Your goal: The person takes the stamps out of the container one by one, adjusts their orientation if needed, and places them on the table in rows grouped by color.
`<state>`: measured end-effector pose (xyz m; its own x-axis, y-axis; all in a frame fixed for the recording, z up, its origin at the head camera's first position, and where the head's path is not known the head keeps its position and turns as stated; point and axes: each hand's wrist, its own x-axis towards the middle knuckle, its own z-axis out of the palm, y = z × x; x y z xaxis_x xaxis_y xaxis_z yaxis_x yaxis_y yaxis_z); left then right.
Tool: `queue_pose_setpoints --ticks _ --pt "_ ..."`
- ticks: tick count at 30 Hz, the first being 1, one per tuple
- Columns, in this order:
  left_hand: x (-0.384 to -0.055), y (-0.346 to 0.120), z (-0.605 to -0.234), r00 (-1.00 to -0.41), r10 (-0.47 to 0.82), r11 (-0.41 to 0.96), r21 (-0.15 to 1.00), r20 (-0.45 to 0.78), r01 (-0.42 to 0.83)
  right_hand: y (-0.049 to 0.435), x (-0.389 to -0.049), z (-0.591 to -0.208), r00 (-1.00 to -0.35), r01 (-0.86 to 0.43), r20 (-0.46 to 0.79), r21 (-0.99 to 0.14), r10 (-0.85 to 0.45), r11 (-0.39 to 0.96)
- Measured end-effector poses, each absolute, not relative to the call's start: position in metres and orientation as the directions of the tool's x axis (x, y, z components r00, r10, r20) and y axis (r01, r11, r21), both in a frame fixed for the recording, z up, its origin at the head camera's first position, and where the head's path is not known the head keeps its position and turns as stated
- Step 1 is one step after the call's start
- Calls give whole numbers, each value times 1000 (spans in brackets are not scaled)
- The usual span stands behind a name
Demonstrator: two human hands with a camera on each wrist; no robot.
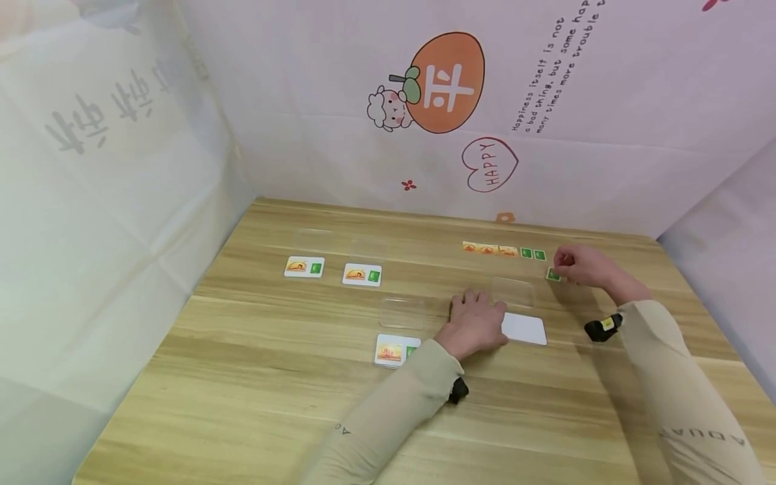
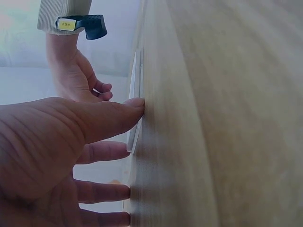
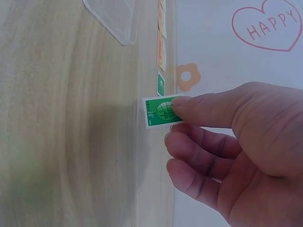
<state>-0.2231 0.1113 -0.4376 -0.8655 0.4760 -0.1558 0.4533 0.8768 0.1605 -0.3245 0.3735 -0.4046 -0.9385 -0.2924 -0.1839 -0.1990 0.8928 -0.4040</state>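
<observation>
At far right, we see the right hand (image 1: pixel 585 265) pinching a green stamp (image 3: pixel 158 113); only its wrist view shows us the printed globe (image 3: pixel 164 109). Nearer, the left hand (image 1: pixel 476 322), fingers extended, touches a white card (image 1: pixel 526 329), edge-on from its wrist.

Left of white card (image 1: pixel 524 329): sleeve (image 1: pixel 388 411) partly hid picture card (image 1: pixel 390 351) | beyond it: right hand (image 1: pixel 585 265) partly covered green stamp (image 3: pixel 156 113) | print on orange stamps (image 1: pixel 487 249) was illegible

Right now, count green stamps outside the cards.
3: one green stamp beside orange stamps, another to its right, one pinched by the right hand. Others may be hidden.
</observation>
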Motion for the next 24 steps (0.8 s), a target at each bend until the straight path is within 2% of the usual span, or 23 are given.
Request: queue_pose_setpoints --ticks 10,24 --pt "-223 111 -438 -869 475 875 175 -138 451 376 -334 -404 -941 -207 -178 -372 -288 905" --pt "-221 112 -438 -869 477 875 169 -130 454 378 -339 -388 -933 -202 -197 -401 -299 893"
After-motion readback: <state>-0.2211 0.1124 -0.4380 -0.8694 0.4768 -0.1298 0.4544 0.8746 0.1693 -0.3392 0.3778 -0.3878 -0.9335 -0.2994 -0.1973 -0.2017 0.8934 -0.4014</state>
